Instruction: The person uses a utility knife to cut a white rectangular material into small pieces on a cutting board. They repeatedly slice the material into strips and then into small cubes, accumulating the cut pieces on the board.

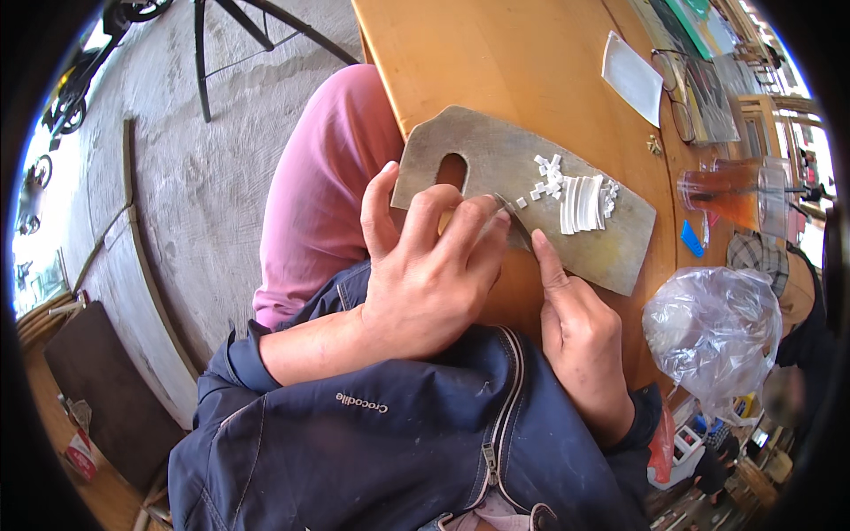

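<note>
A worn grey-brown cutting board (496,142) with an oval handle hole lies at the table's edge. On its right half sits a row of white food strips (582,203), with small white cubes (549,177) scattered beside them; their kind I cannot tell. My right hand (584,332) is closed around a small knife (520,227), its index finger stretched along the tool. My left hand (429,270) meets the blade over the board, thumb side fingertips pinched at it while the little finger sticks up. Its thumb is mostly hidden.
Toward the right of the wooden table (496,53) are a white sheet (632,80), eyeglasses (680,111), cups of brown drink (730,195), a blue plastic piece (691,239) and a clear plastic bag (713,327). A black-legged stand (202,62) is on the floor at left.
</note>
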Demonstrator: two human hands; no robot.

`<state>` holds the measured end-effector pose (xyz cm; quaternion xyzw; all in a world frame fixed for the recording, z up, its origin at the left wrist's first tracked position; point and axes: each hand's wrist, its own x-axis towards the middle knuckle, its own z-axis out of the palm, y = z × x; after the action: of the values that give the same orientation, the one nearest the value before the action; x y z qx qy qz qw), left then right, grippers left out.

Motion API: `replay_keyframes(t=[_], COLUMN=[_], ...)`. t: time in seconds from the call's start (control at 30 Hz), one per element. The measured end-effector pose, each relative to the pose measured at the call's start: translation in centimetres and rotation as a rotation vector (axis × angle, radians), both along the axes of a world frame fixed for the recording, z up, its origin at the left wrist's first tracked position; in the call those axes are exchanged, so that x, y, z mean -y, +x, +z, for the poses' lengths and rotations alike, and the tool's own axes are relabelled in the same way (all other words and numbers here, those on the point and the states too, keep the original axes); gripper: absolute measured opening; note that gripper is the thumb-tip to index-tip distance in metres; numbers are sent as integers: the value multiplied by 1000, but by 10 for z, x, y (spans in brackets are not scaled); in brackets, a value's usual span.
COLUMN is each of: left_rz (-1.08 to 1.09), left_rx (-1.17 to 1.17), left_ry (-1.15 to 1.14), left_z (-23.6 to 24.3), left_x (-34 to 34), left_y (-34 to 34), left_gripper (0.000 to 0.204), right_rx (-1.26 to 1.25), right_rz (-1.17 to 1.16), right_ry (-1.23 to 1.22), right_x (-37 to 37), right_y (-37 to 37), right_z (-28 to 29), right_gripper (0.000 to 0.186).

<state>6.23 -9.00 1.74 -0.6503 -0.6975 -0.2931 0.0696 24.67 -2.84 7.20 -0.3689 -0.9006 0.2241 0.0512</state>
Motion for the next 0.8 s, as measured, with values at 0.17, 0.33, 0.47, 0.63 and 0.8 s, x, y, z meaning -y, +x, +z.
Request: replay_keyframes(t=[0.17, 0.33, 0.47, 0.63, 0.8], left_rz=[-10, -43, -117, -91, -118], left_rx=[-7, -37, -13, 72, 80], left_ry=[-8, -59, -21, -19, -91], left_z=[0, 2, 7, 15, 12], left_x=[-2, -14, -27, -58, -69], left_y=[3, 10, 10, 19, 18], left_gripper=[37, 42, 40, 37, 36], right_rx=[-84, -236, -198, -184, -182], right_rz=[-33, -116, -199, -261, -268], right_ry=[-50, -30, -53, -61, -49], right_x=[-9, -23, -31, -37, -39], right_y=[8, 17, 23, 28, 31], right_z=[0, 2, 14, 23, 23], right_gripper=[74, 69, 55, 51, 51])
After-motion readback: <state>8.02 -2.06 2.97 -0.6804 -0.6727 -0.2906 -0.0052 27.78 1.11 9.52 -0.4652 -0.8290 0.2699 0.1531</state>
